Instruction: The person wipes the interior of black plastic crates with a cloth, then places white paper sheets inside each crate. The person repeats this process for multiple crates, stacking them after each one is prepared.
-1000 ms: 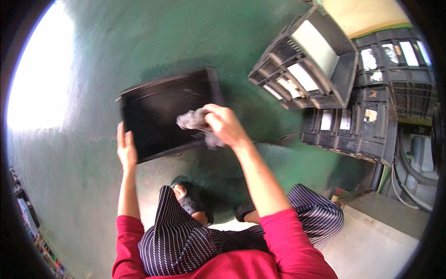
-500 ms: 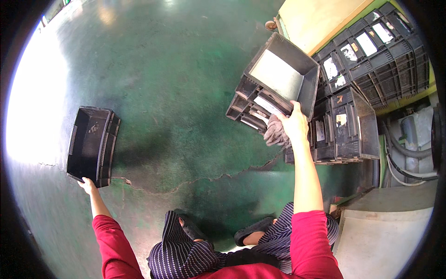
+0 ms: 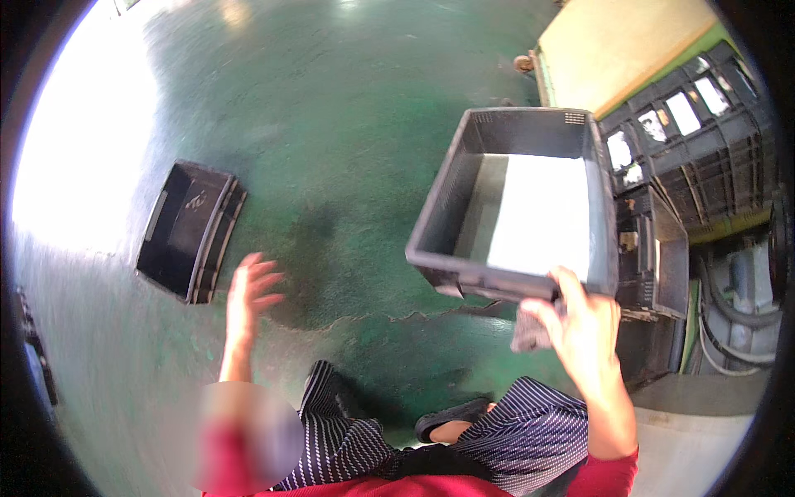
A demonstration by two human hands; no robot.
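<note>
My right hand (image 3: pixel 584 327) grips the near rim of a black plastic crate (image 3: pixel 451 195) by its right corner. A white sheet (image 3: pixel 542 219) lies flat on the bottom of that crate. Bunched grey cloth (image 3: pixel 530 331) hangs by the thumb, under the rim. My left hand (image 3: pixel 251 290) is empty in the air, fingers spread, a little right of a second black crate (image 3: pixel 186 232). That one rests on the green floor at the left, apart from the hand, with some small pale marks or bits inside.
Black crates with white labels (image 3: pixel 683 124) are stacked along the right, beside a pale yellow panel (image 3: pixel 621 41). Another black crate (image 3: pixel 669 257) sits nearer. Hoses (image 3: pixel 737 302) run at the far right. A crack (image 3: pixel 397 317) crosses the green floor (image 3: pixel 348 182) before my feet.
My left hand has let go of the left crate and come right. My right hand has drawn the crate with the sheet off its stack, nearer to me and turned.
</note>
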